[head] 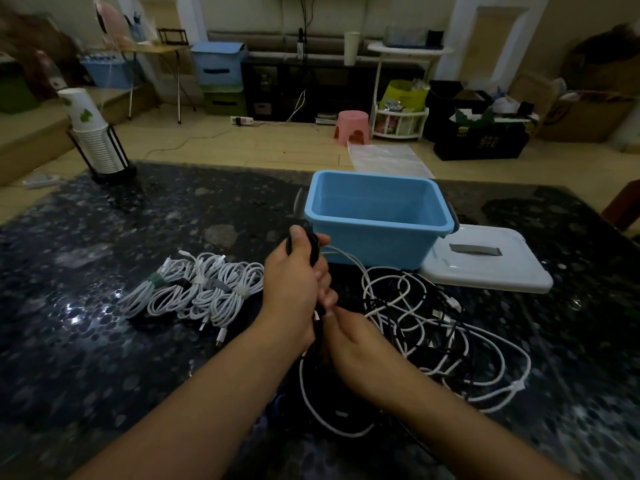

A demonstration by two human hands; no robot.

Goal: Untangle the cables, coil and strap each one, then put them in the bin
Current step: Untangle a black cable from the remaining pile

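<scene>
Dim room on my feed, light low and uneven. Dark speckled table (173, 216) fills the foreground; a cup stack in a black wire holder (98, 147) stands at its far left corner. Beyond it, pale wood-plank floor (277, 143). A pink stool (352, 128) sits beside a white tiered rack (400, 109). Blue storage box (217, 65) stacked over a green one (225, 100) against the back wall. Folding table (156, 51) far left. Cardboard boxes (585, 116) crowd the right side. A power strip (241, 120) lies on the floor.
</scene>
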